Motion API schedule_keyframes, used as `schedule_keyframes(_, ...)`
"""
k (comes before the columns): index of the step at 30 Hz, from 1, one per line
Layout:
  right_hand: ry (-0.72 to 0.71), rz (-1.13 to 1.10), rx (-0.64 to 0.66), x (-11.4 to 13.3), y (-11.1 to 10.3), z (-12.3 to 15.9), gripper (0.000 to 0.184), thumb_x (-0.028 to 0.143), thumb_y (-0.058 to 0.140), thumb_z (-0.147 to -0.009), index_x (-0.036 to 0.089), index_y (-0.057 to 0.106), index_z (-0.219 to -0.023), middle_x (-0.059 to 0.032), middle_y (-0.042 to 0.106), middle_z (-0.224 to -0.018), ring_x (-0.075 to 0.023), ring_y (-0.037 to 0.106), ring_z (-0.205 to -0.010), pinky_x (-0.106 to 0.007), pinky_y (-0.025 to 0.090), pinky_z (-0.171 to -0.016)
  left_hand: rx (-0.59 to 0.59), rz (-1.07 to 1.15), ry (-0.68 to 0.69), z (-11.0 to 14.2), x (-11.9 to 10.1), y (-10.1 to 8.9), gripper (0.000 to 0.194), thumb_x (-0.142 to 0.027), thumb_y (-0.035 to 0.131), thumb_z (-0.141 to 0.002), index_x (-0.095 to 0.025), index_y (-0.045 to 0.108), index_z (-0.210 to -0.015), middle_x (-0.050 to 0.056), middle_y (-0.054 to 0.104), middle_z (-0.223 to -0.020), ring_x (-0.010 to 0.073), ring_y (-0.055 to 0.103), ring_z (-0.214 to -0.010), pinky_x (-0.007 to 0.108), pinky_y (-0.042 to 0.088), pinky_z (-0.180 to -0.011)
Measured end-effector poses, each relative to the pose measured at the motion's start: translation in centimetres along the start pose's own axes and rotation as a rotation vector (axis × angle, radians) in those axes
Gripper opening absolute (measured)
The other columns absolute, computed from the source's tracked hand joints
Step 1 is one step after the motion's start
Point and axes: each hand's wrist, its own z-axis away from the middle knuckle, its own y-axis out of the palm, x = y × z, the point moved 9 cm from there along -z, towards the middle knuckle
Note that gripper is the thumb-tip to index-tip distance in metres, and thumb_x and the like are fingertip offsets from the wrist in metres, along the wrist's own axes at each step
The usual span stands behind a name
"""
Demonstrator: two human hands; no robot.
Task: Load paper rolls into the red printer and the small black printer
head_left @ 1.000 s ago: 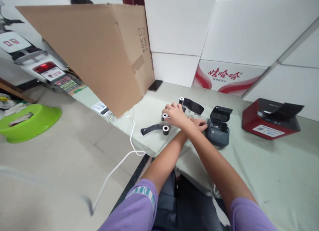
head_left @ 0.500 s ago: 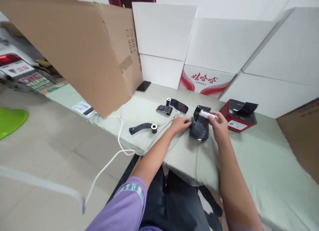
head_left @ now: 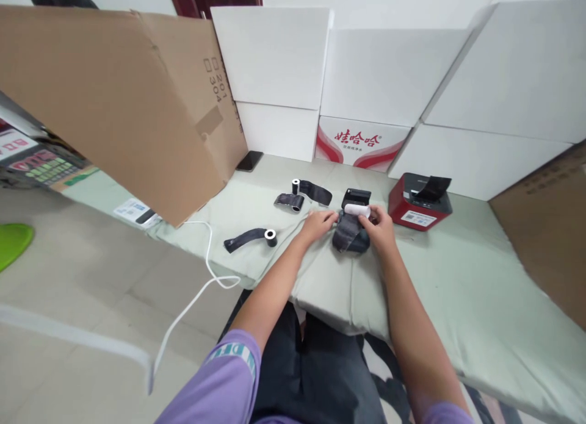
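A: Largest container, placed from the dark printer (head_left: 359,247)?
B: One brown cardboard box (head_left: 137,107), tall, left of your printer and beyond it; contents hidden.
A: Next?
B: One white carton (head_left: 352,144), red lettering, behind the printer; inside not visible.
A: Then?
B: One red device (head_left: 398,198), box-shaped, right of the printer; a black strip (head_left: 434,188) rises from its top.
A: The printer itself?
B: One, lid (head_left: 356,197) raised at the back; a dark strip (head_left: 348,229) drapes over the front from a white roll (head_left: 356,210).
A: Your hands?
B: Right hand (head_left: 381,230): thumb and fingers clamped on the white roll's right end. Left hand (head_left: 320,224): fingers together at the printer's left side; whether they grip it, I cannot tell.
A: Smallest?
B: Three loose rolls (head_left: 271,241), left of the printer: one nearer you, two close together beyond. Your white roll: across the printer, just before the lid; whether seated inside, I cannot tell.
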Motion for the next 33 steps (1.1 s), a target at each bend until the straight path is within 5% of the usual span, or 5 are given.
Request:
schedule_keyframes(4,0.052,-0.113,0.072,-0.2,1.3,0.3,0.037,0.045,0.07,-0.072,0.022,0.057,-0.098,-0.0046,0.071,-0.091,-0.0219,0.065,-0.083,-0.035,0.05,-0.075,-0.049,0.227,0.027,0.2,-0.5,-0.4,0.034,-0.046,0.051,-0.095,-0.018,0.069,-0.09,0.002,0.072,-0.091,0.0165,0.062,-0.088,0.027,0.046,-0.084)
schedule_keyframes(9,-0.105,0.029,0.118,1.5,1.8,0.6,0.031,0.041,0.068,-0.076,0.022,0.06,-0.099,-0.0054,0.07,-0.097,-0.0238,0.064,-0.093,-0.038,0.049,-0.086,-0.03,0.394,0.078,-0.1,-0.8,0.5,0.024,-0.039,0.06,-0.086,-0.017,0.065,-0.08,0.001,0.065,-0.078,0.0145,0.056,-0.076,0.027,0.046,-0.075)
schedule_keyframes(15,-0.18,0.14,0.076,1.4,0.4,0.0,0.026,0.038,0.066,-0.078,0.024,0.066,-0.1,-0.0055,0.07,-0.104,-0.0273,0.061,-0.102,-0.042,0.045,-0.092,-0.012,0.536,0.103,-0.4,-0.4,1.2,0.032,-0.047,0.061,-0.085,-0.016,0.064,-0.079,-0.001,0.059,-0.072,0.0132,0.051,-0.07,0.027,0.04,-0.069)
schedule_keyframes(19,-0.134,0.11,0.029,0.3,-0.8,-0.6,0.025,0.034,0.064,-0.074,0.024,0.066,-0.098,-0.005,0.069,-0.102,-0.028,0.06,-0.102,-0.044,0.044,-0.095,-0.097,0.543,0.064,-0.6,0.4,0.4,0.031,-0.044,0.057,-0.088,-0.016,0.063,-0.076,-0.003,0.054,-0.067,0.0125,0.048,-0.067,0.026,0.037,-0.067)
schedule_keyframes(33,-0.007,0.298,0.209,-1.3,2.0,-0.4,0.031,0.043,0.057,-0.082,0.028,0.063,-0.109,-0.0082,0.066,-0.115,-0.0342,0.046,-0.118,-0.055,0.033,-0.108,-0.126,0.408,0.056,-0.7,0.6,0.4,0.021,-0.036,0.058,-0.089,-0.017,0.068,-0.09,-0.001,0.061,-0.075,0.0127,0.052,-0.069,0.025,0.04,-0.067)
